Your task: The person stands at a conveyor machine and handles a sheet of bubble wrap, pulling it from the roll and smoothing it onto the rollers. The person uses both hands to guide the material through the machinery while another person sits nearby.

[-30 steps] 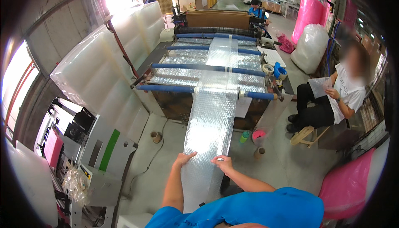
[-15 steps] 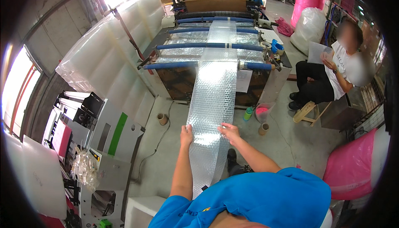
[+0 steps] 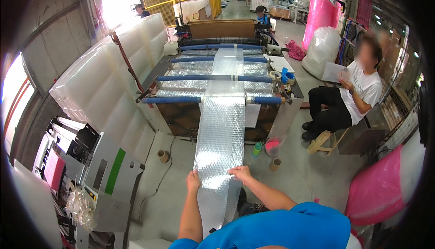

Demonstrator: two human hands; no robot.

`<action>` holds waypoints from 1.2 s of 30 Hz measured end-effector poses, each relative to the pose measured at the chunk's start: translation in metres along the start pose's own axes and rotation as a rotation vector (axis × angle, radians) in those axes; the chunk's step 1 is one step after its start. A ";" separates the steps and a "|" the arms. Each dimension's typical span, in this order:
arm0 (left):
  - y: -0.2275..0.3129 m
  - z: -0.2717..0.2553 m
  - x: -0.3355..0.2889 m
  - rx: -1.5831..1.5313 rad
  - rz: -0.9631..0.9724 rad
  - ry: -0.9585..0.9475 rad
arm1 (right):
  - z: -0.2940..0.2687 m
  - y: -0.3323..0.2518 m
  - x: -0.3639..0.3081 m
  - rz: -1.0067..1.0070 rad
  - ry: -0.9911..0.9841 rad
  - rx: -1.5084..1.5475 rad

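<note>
A long strip of shiny, translucent bubble wrap runs from the machine's blue rollers down toward my body. My left hand grips its left edge, fingers closed round the film. On the other side my right hand pinches the film near its right edge, the thumb on top. Between the hands the strip lies fairly flat and catches bright glare. Below them it carries on toward my blue shirt, where its lower end is partly hidden.
Ahead stands the machine with blue rollers. Large wrapped white blocks line its left. Nearer left is a grey machine frame. A seated person holds paper at right. A cardboard tube core and green bottle stand on the floor.
My view has tilted up and turned slightly right, so the scene sits lower and further left. Both hands keep their hold on the bubble wrap, at about the same distance from the machine.
</note>
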State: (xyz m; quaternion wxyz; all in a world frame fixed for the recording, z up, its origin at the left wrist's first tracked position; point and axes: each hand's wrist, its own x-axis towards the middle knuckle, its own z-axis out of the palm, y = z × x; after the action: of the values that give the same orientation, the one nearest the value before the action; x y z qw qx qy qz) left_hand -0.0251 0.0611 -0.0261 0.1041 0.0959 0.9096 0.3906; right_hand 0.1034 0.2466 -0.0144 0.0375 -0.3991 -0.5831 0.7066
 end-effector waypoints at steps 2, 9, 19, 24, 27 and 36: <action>-0.009 0.014 0.004 0.016 -0.001 -0.011 | -0.005 0.009 0.012 0.020 0.008 -0.069; -0.026 0.046 0.019 0.110 -0.116 -0.076 | -0.010 0.038 0.049 0.097 0.055 -0.179; -0.029 0.079 0.045 0.248 -0.258 -0.165 | -0.012 0.055 0.077 0.060 0.094 -0.351; -0.062 0.106 0.056 0.273 -0.356 -0.236 | -0.018 0.061 0.084 0.178 0.065 -0.471; -0.054 0.107 0.065 0.261 -0.336 -0.226 | -0.020 0.055 0.101 0.130 0.082 -0.405; 0.021 0.119 0.145 0.090 -0.226 -0.138 | -0.031 -0.015 0.165 -0.036 0.220 -0.288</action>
State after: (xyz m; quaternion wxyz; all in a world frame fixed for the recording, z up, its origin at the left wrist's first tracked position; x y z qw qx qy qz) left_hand -0.1309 0.1944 -0.1072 0.2054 0.0238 0.9219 0.3277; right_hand 0.0038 0.3613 -0.0872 0.0564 -0.4646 -0.6777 0.5672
